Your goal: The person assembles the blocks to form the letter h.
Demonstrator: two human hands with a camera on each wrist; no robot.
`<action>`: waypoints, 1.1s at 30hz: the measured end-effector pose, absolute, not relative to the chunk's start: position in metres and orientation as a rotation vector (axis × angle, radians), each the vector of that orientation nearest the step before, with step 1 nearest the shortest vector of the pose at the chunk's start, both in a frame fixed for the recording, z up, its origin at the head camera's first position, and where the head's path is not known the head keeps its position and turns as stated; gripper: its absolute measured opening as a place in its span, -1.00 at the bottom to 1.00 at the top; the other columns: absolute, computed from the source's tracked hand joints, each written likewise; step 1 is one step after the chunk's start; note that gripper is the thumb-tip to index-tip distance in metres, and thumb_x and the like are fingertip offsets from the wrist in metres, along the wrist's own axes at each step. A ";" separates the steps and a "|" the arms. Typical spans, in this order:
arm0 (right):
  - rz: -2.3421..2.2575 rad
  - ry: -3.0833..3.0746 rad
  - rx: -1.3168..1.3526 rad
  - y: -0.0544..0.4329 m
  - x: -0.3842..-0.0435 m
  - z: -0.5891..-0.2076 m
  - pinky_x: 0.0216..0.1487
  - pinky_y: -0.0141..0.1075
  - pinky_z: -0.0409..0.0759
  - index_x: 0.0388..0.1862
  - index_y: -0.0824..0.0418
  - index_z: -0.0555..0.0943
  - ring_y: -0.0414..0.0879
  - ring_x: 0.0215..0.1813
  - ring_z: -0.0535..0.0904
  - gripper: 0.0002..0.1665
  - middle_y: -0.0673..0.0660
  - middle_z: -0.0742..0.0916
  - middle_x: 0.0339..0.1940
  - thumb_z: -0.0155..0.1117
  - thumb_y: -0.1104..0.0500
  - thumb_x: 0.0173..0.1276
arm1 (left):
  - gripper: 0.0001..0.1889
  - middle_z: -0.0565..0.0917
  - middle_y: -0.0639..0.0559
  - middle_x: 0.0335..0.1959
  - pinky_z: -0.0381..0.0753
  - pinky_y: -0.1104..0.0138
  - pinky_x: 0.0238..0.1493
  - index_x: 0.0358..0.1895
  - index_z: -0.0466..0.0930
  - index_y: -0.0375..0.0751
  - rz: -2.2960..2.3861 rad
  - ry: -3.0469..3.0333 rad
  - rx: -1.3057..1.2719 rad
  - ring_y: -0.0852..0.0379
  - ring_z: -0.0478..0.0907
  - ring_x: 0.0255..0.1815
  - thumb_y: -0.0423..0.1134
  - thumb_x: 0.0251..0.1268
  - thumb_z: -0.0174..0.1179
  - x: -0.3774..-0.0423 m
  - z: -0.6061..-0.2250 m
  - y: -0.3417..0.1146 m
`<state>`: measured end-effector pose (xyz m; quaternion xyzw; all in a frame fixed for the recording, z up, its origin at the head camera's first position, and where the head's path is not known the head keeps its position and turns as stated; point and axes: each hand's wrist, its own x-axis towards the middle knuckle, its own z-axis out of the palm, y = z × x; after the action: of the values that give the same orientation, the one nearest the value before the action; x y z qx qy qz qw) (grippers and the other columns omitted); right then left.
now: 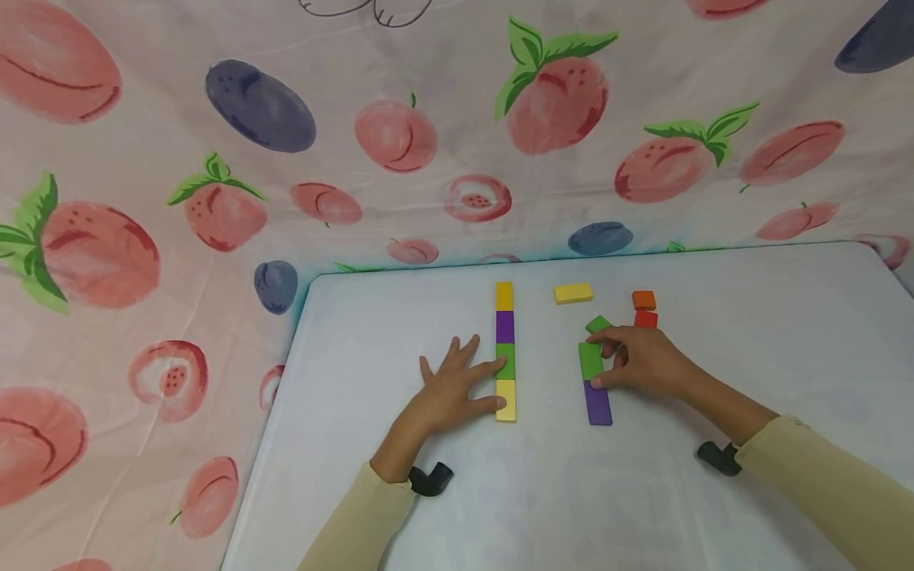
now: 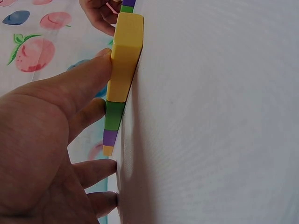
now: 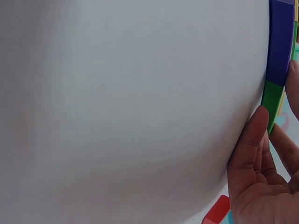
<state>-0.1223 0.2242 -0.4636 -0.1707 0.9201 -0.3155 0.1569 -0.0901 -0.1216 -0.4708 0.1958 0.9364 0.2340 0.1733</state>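
On the white table, an upright row in the head view runs from an orange-yellow block [image 1: 504, 295] through a purple block [image 1: 505, 326] and a green block [image 1: 508, 349] to a yellow block [image 1: 507, 388]. My left hand [image 1: 446, 396] lies spread beside it, index fingertip on the green block and thumb on the yellow block [image 2: 127, 56]. My right hand [image 1: 650, 361] pinches a second green block [image 1: 590, 358] between index finger and thumb, other fingers curled. That block stands end to end with a second purple block [image 1: 598, 406]. Just beyond sits another green block [image 1: 598, 323], angled and partly hidden.
Farther back lies a loose yellow block [image 1: 574, 294]. An orange block [image 1: 643, 300] and a red block [image 1: 646, 319] sit behind my right hand. A fruit-patterned cloth [image 1: 428, 71] hangs past the white table's [image 1: 343, 317] back and left edges.
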 end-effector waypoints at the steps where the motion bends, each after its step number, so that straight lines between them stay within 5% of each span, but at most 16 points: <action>1: -0.903 2.635 -0.490 0.224 -0.122 -0.464 -0.32 -0.37 0.56 0.23 0.20 0.65 -0.20 -0.32 0.57 -0.19 0.00 0.69 -0.24 0.69 -0.09 0.02 | -0.33 -0.01 -0.04 0.71 -0.41 -0.57 0.38 0.50 0.36 0.40 0.662 2.655 0.556 -0.24 -0.26 0.72 0.26 0.33 0.26 -0.090 -0.471 -0.122; 23: -0.888 2.638 -0.493 0.225 -0.123 -0.465 -0.29 -0.38 0.58 0.24 0.17 0.64 -0.21 -0.30 0.58 -0.18 -0.01 0.70 -0.24 0.68 -0.12 0.04 | -0.33 -0.01 -0.03 0.71 -0.42 -0.57 0.39 0.50 0.36 0.40 0.656 2.655 0.551 -0.24 -0.26 0.72 0.28 0.33 0.25 -0.090 -0.471 -0.122; 33: -0.909 2.698 -0.420 0.226 -0.131 -0.452 -0.11 -0.28 0.60 0.17 0.08 0.67 -0.11 -0.15 0.63 -0.37 -0.03 0.71 -0.26 0.58 -0.15 0.18 | -0.33 -0.01 -0.04 0.71 -0.41 -0.57 0.38 0.50 0.36 0.39 0.663 2.654 0.557 -0.23 -0.26 0.72 0.27 0.33 0.26 -0.089 -0.471 -0.122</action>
<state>-0.1311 0.2263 -0.4517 -0.1447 0.9294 -0.3130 0.1315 -0.0893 -0.1221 -0.4710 0.1965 0.9361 0.2340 0.1741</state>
